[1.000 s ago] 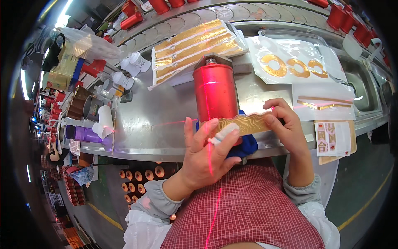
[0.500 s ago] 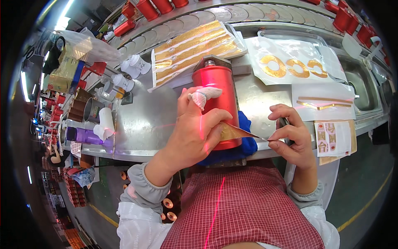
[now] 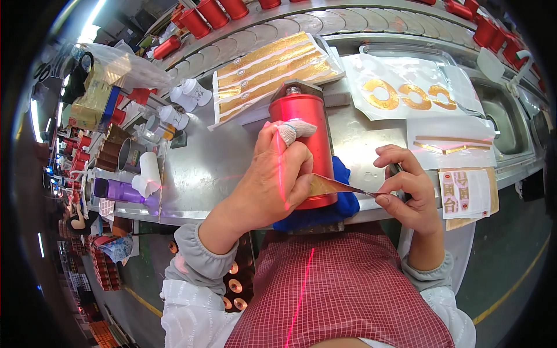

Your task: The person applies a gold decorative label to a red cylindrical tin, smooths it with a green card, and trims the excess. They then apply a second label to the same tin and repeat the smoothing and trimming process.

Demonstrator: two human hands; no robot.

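A red cylindrical bottle [image 3: 310,119] lies in front of me, its metal neck pointing away and its near end by a blue cloth [image 3: 348,200]. My left hand [image 3: 270,174] rests against its left side, one finger wrapped in a whitish cloth cover [image 3: 297,130]. Its fingers are curled, with the thumb and a fingertip closed on a gold foil sticker [image 3: 326,185]. The sticker stretches, twisted and narrowing, toward my right hand [image 3: 409,188]. There, thumb and fingers pinch slim metal tweezers [image 3: 395,169], whose tip meets the sticker's pointed end.
Gold strip sheets [image 3: 272,72] lie behind the bottle. To the right are a sheet of gold rings [image 3: 380,95], narrow gold strips [image 3: 452,145], lettered stickers [image 3: 464,191] and a sink [image 3: 507,122]. White spools [image 3: 194,93] and a purple bottle [image 3: 119,190] stand left. Red bottles [image 3: 194,23] line the conveyor.
My left hand has rolled over, its fingers curling in more and its covered finger shifting slightly right. The right hand barely moves. Red bottles on the conveyor have shifted.
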